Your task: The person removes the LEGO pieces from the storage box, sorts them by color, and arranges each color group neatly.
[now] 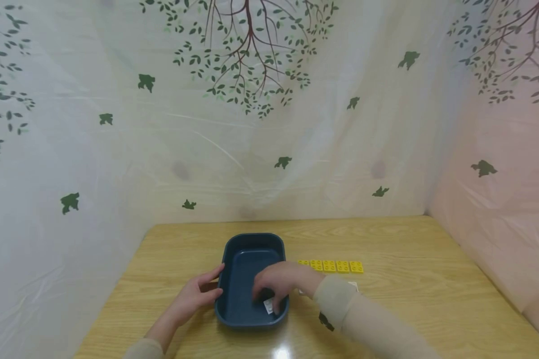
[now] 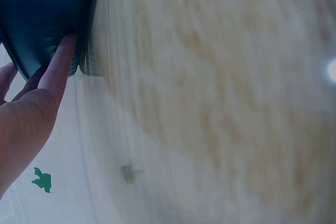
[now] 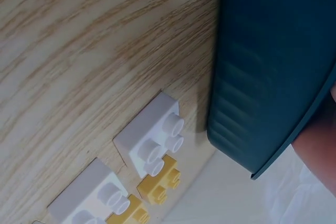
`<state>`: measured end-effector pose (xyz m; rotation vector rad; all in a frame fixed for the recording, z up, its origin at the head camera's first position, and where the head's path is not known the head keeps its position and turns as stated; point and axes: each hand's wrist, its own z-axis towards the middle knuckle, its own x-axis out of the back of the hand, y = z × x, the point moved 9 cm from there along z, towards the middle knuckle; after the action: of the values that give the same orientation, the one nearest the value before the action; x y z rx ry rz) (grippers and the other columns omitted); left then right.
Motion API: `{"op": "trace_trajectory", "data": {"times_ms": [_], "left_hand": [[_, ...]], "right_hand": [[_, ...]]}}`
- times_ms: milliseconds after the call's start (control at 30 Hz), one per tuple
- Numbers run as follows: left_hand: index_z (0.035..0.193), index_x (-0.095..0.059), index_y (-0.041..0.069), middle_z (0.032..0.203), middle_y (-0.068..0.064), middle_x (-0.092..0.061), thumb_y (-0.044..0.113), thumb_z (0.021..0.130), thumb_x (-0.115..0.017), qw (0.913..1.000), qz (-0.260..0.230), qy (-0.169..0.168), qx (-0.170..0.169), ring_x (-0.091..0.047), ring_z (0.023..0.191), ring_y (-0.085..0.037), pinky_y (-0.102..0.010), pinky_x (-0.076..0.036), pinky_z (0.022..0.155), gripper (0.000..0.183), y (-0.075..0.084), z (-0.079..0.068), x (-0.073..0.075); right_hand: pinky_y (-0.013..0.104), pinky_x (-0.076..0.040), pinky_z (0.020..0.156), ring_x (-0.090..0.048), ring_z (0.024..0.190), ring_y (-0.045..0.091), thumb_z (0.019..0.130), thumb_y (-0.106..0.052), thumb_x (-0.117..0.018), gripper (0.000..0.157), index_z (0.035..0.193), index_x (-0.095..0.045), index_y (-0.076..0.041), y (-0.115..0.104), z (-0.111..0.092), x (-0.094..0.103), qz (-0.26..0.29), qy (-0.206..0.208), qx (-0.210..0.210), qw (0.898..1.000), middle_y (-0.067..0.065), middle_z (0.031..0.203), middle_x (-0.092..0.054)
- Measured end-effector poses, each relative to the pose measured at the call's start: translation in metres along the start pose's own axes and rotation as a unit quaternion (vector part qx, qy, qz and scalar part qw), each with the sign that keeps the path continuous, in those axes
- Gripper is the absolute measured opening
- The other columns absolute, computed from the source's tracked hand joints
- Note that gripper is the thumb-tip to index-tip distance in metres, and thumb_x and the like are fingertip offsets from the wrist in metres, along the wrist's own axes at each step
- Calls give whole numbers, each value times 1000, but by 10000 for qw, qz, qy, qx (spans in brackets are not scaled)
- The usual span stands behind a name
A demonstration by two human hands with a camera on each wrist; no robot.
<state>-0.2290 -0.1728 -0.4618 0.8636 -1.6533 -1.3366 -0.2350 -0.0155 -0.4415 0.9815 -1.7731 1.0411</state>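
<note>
A dark blue rectangular bin (image 1: 251,326) stands on the wooden table. My left hand (image 1: 193,297) touches its left side with extended thumb and fingers; in the left wrist view a straight digit rests along the bin's outer wall (image 2: 47,14). Inside the bin is my right hand (image 1: 278,280), fingers bent downward and somewhat blurred. A white toy brick (image 1: 268,306) shows between its spread digits, close to one of them; no clear pinch is visible. In the right wrist view the bin's wall (image 3: 262,77) hides most of this hand.
To the bin's right runs a row of several yellow toy bricks (image 1: 343,267). White bricks (image 3: 152,135) stand beside the yellow ones, largely covered by my right arm in the head view. A patterned curtain (image 1: 251,149) hangs behind the table (image 1: 408,279).
</note>
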Motion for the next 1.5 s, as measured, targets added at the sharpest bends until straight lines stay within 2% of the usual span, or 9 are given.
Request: {"op": "trace_trajectory", "data": {"times_ms": [233,400,667,967,1167,1500], "left_hand": [[153,-35,5,156,-28,-26,11,96,-64,9999,136,72,-19,-49,128,-44,-32,-52,94,64,1,-2,-1],[153,-36,6,156,-28,-27,11,96,-64,9999,123,104,13,-49,128,-44,-33,-52,95,63,3,-4,-3],[154,-34,6,157,-27,-25,12,98,-62,10000,21,40,79,-48,130,-44,-35,-52,95,63,3,-5,-5],[154,-34,6,156,-29,-26,12,97,-62,10000,-7,29,62,-47,129,-45,-35,-53,93,63,3,-6,-5],[154,-33,7,156,-27,-28,14,98,-61,9998,103,56,148,-48,129,-45,-38,-53,94,64,0,-6,-7],[154,-36,9,155,-25,-31,15,97,-63,9991,239,266,208,-49,129,-44,-43,-51,97,63,-1,-9,-11]], "right_hand": [[15,-44,88,-55,99,-3,71,-33,-89,56,123,-68,-30,2,4,-5,-222,-22,-171,9996,-17,111,-61],[15,-45,87,-55,96,-3,73,-32,-88,51,121,-69,-29,2,7,-4,-137,134,-289,9994,-17,108,-62],[12,-43,84,-55,93,-5,77,-29,-85,40,114,-72,-27,1,18,-5,82,504,-211,9985,-18,104,-65],[11,-43,83,-54,91,-4,81,-24,-82,30,110,-73,-25,-2,23,-4,62,605,-148,9980,-16,102,-64],[10,-41,88,-54,98,-3,81,-18,-81,32,112,-73,-23,-8,22,-5,85,637,65,9979,-14,106,-63],[13,-41,94,-54,106,-1,82,-18,-80,34,115,-72,-25,-13,18,-5,151,691,43,9975,-14,113,-64]]}}
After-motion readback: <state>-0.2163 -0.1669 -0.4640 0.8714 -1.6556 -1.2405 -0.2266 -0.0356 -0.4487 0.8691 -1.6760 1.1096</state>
